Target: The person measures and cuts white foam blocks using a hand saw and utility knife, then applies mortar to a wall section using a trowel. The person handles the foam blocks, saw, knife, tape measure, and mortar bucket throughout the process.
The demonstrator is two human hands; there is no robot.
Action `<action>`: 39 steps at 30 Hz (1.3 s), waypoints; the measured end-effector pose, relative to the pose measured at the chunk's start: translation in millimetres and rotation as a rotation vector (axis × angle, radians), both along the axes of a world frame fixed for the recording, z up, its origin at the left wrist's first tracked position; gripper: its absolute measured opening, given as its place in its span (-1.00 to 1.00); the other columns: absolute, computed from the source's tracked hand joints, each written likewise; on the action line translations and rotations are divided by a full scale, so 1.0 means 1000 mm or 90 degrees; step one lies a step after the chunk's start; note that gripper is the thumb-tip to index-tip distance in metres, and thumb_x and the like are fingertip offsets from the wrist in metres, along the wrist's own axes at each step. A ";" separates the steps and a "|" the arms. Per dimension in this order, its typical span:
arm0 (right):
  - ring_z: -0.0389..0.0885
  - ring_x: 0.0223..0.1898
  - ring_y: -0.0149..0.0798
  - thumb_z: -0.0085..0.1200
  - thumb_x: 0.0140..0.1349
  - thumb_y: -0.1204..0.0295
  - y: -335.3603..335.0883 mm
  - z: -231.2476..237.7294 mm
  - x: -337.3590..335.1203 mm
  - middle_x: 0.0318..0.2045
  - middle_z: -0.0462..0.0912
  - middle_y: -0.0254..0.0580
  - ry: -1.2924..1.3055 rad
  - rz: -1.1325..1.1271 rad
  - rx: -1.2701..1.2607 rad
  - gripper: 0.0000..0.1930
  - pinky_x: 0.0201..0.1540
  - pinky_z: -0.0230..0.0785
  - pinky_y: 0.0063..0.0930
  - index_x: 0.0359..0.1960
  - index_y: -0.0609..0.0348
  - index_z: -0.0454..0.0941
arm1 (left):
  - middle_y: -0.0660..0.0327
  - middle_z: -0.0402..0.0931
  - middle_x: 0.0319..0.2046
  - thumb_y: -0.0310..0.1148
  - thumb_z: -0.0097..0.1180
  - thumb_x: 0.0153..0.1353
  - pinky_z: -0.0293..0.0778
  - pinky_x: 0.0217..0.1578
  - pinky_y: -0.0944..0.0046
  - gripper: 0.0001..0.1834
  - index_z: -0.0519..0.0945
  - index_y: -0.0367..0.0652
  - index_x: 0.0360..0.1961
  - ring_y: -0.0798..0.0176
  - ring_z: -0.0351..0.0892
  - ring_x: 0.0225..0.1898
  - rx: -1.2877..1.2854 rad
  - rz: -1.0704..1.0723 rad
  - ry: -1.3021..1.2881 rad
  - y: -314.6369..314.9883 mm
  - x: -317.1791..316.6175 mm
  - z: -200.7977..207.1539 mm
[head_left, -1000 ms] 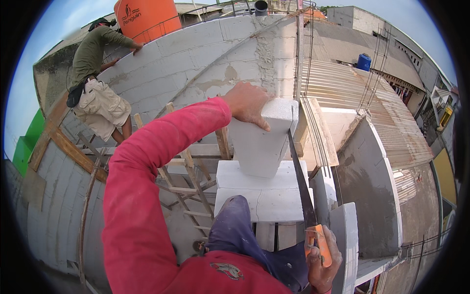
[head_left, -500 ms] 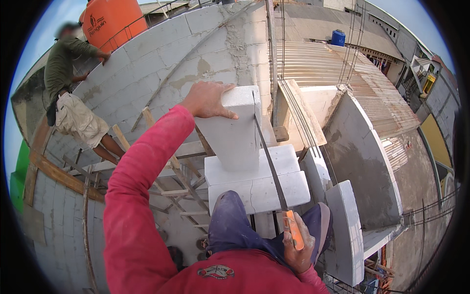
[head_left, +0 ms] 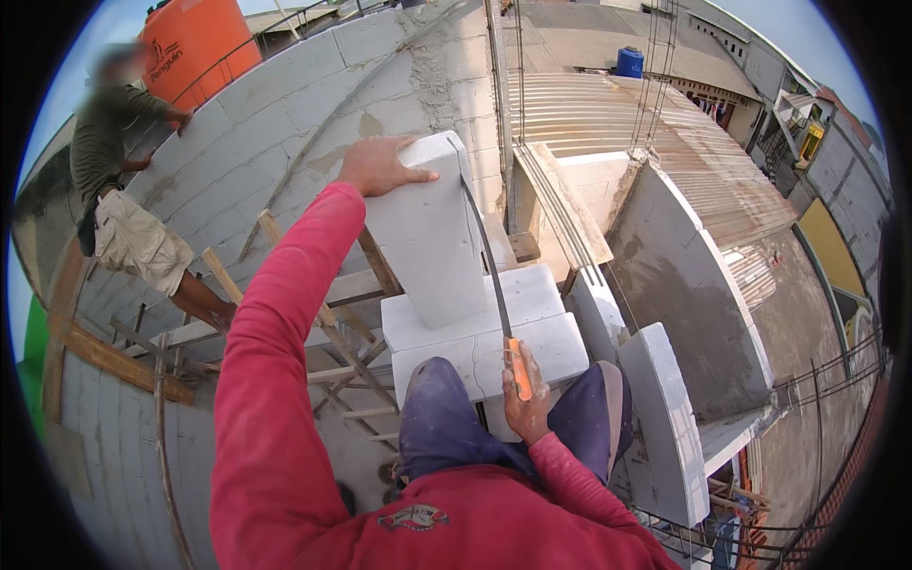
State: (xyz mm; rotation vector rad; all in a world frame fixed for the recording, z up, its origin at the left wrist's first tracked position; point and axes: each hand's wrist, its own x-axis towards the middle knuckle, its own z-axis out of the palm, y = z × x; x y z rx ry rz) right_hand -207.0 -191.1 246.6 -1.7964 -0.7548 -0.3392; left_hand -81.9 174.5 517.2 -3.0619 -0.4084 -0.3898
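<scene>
A tall white lightweight concrete block [head_left: 426,249] stands on end, tilted a little, on two more white blocks [head_left: 503,359] lying flat before my knees. My left hand [head_left: 380,167] clasps its upper left edge, thumb on the near face and the other fingers hidden behind. In my right hand [head_left: 528,404] is the orange handle of a handsaw [head_left: 492,271], held low over the flat blocks. The long dark blade bows slightly and runs up into a narrow cut near the top right of the upright block. A crack runs down the nearer flat block.
A co-worker [head_left: 133,180] stands at the left beside a grey block wall [head_left: 285,114]. Wooden scaffold poles [head_left: 332,323] rise at my left. On the right are a standing block slab [head_left: 665,418], a walled recess [head_left: 693,285] and protruding steel rods [head_left: 655,85].
My right hand has pushed the saw forward and up, and the blade now bends. My left hand keeps its hold on the upright block. The whole view has shifted slightly.
</scene>
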 end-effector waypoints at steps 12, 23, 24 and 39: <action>0.79 -0.05 0.05 0.07 0.49 0.27 -0.119 0.067 -0.023 0.11 0.69 0.22 -0.025 -0.128 0.004 -0.48 -0.04 0.66 -0.21 0.31 0.47 0.46 | -0.03 0.72 0.06 0.42 0.36 0.00 0.52 0.16 0.02 -0.05 0.66 -0.07 0.26 -0.10 0.69 0.11 -0.039 0.035 0.011 0.023 0.027 0.008; 0.78 0.00 0.11 0.17 0.41 0.46 0.056 0.127 0.098 0.26 0.64 0.06 -0.068 0.055 0.155 -0.52 -0.05 0.65 -0.17 0.34 0.28 0.45 | -0.14 0.62 0.19 0.32 0.42 0.05 0.46 0.23 0.00 0.02 0.51 -0.19 0.37 -0.15 0.61 0.21 -0.091 -0.034 0.014 0.006 0.005 0.001; 0.78 0.00 0.11 0.17 0.41 0.46 0.056 0.126 0.099 0.26 0.64 0.06 -0.082 0.057 0.154 -0.52 -0.04 0.65 -0.17 0.34 0.28 0.45 | -0.15 0.62 0.19 0.27 0.43 0.07 0.46 0.23 0.00 -0.01 0.52 -0.22 0.36 -0.15 0.61 0.21 -0.093 -0.039 0.011 0.006 0.006 0.000; 0.81 -0.07 0.04 0.17 0.41 0.47 0.049 0.114 0.100 0.29 0.64 -0.09 -0.065 0.081 0.145 -0.54 -0.10 0.66 -0.24 0.33 0.24 0.48 | -0.23 0.55 0.25 0.31 0.50 -0.11 0.45 0.27 -0.04 0.23 0.36 -0.33 0.44 -0.23 0.56 0.27 -0.016 0.015 0.045 -0.010 0.029 -0.006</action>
